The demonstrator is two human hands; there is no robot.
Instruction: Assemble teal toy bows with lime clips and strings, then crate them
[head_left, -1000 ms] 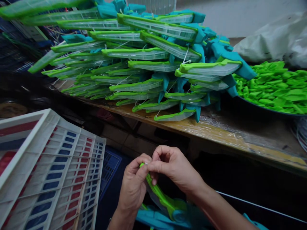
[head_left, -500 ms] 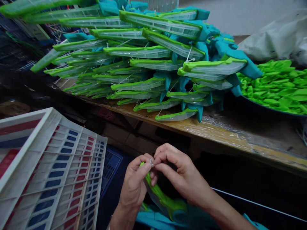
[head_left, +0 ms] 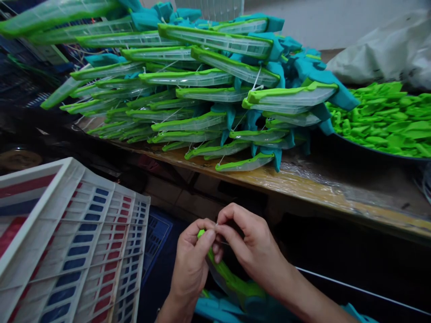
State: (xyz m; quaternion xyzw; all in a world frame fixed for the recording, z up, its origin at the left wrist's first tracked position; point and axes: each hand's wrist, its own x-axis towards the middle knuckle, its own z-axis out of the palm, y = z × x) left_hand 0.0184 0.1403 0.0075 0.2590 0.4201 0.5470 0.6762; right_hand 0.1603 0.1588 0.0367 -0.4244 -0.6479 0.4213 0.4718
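Observation:
My left hand [head_left: 191, 262] is closed round the tip of a green and clear plastic toy sword [head_left: 232, 282], held in front of me below the bench edge. Its teal handle [head_left: 222, 309] lies low by my wrists. My right hand [head_left: 251, 246] pinches a thin white string or tag at the sword's tip, thumb and forefinger pressed together against my left fingertips. The string is too small to make out clearly.
A large heap of the same green, clear and teal swords [head_left: 188, 89] covers the wooden bench [head_left: 319, 188]. A dark tray of loose green parts [head_left: 384, 119] sits at the right, a grey bag [head_left: 387, 49] behind it. White plastic crates [head_left: 70, 237] stand at lower left.
My hands stay together on the sword tip; the right fingers have shifted slightly on the string. The view has drifted a little.

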